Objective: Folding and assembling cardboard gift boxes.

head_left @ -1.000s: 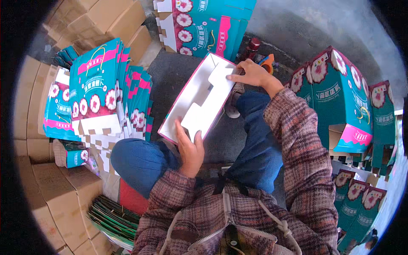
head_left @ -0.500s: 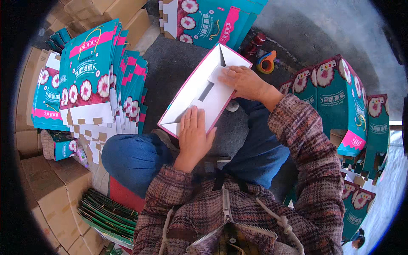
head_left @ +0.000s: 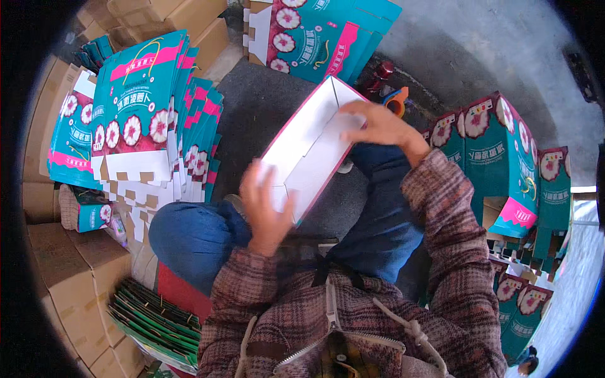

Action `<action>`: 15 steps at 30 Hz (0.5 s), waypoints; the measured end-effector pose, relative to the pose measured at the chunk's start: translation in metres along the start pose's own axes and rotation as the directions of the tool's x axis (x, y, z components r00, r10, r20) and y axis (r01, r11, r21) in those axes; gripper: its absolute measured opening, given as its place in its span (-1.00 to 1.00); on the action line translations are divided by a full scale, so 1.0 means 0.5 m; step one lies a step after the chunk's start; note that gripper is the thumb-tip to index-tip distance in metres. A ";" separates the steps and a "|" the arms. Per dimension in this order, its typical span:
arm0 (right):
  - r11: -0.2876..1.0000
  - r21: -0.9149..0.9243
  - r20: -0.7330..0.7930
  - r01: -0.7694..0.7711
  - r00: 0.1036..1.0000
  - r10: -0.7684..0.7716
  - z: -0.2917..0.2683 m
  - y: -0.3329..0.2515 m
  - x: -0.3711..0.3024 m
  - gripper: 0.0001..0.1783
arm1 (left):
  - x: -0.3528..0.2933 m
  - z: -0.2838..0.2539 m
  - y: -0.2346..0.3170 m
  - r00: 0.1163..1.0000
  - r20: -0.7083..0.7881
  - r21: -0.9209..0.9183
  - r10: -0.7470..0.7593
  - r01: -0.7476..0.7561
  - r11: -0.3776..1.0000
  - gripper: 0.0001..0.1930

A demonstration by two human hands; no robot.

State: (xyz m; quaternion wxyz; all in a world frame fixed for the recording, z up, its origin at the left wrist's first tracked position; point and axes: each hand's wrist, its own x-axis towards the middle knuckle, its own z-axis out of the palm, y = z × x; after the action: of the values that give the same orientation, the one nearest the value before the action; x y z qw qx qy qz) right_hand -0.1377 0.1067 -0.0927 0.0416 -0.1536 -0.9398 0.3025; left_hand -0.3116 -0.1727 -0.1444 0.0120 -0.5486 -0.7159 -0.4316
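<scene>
A white-lined carton box (head_left: 302, 154) with a magenta edge lies slanted between my knees, its flap side facing up and its flaps folded flat inward. My left hand (head_left: 268, 205) is over its near end, thumb and fingers spread apart and slightly blurred. At the far right end, my right hand (head_left: 381, 129) has bent fingers over the flaps. Motion smears those fingertips, so I cannot tell whether they pinch anything. The box's printed outer sides are mostly hidden.
To the left stands a thick stack of flattened teal cartons (head_left: 135, 101), with brown boxes (head_left: 75, 271) nearby. Made-up teal boxes (head_left: 488, 157) stand at the right. A tape roll (head_left: 397, 101) lies beyond my right hand. More flat cartons (head_left: 315, 38) lie at the far side.
Both hands have lifted off the flaps where they lay pressed. The flaps now lie together, and the dark slot between them has closed. My left hand has moved left to the box's edge.
</scene>
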 end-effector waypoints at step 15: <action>0.540 0.448 0.101 -0.713 0.640 0.761 -0.010 0.208 0.048 -0.19 | -0.108 0.076 -0.215 0.352 0.785 -0.609 -0.511 0.591 -0.529 -0.51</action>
State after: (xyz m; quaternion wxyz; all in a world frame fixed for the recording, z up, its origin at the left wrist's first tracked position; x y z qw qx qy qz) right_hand -0.1322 0.1973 -0.1494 -0.0058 -0.5364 -0.6868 0.4905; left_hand -0.3582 -0.1932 -0.2598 -0.6257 0.1205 -0.3721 -0.6749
